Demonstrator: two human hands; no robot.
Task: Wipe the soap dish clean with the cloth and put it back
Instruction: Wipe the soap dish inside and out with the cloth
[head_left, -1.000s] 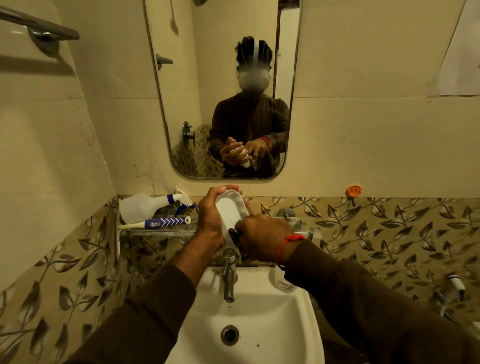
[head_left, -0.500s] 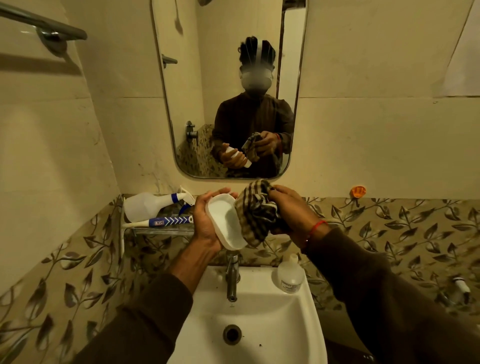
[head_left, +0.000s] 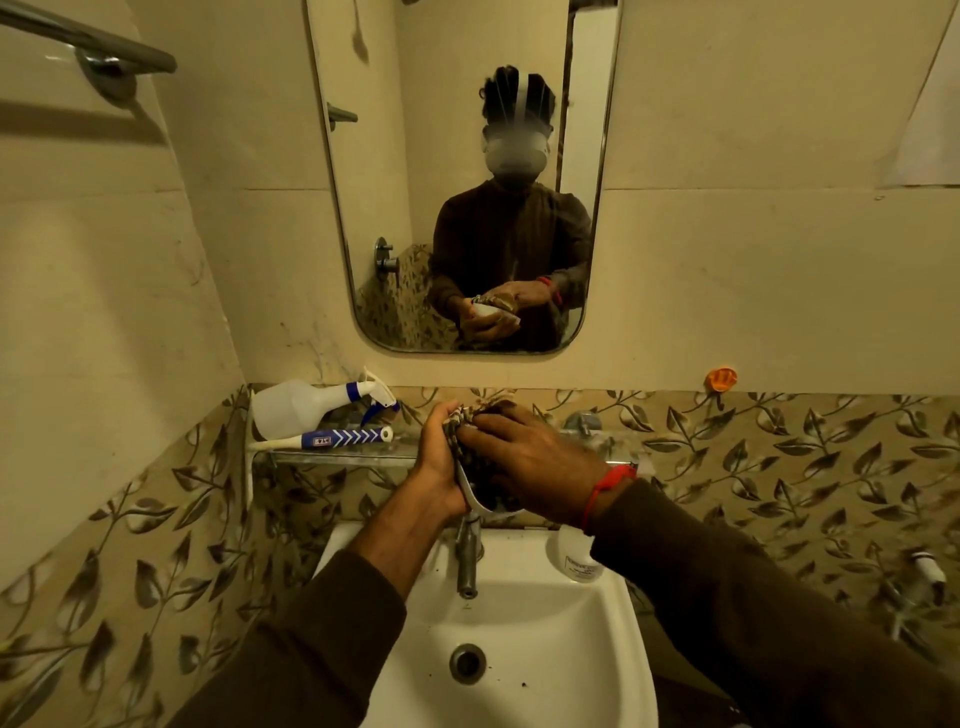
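Cradling the soap dish (head_left: 470, 498), the left hand (head_left: 439, 457) risks dropping it at six o'clock into the sink (head_left: 524, 634) if the right hand (head_left: 535, 462), clenched on the cloth (head_left: 480, 470), rubs hard.

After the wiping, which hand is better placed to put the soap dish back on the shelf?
Probably the left hand. It already grips the soap dish and is nearest the glass shelf. The right hand is busy pressing the cloth into the dish.
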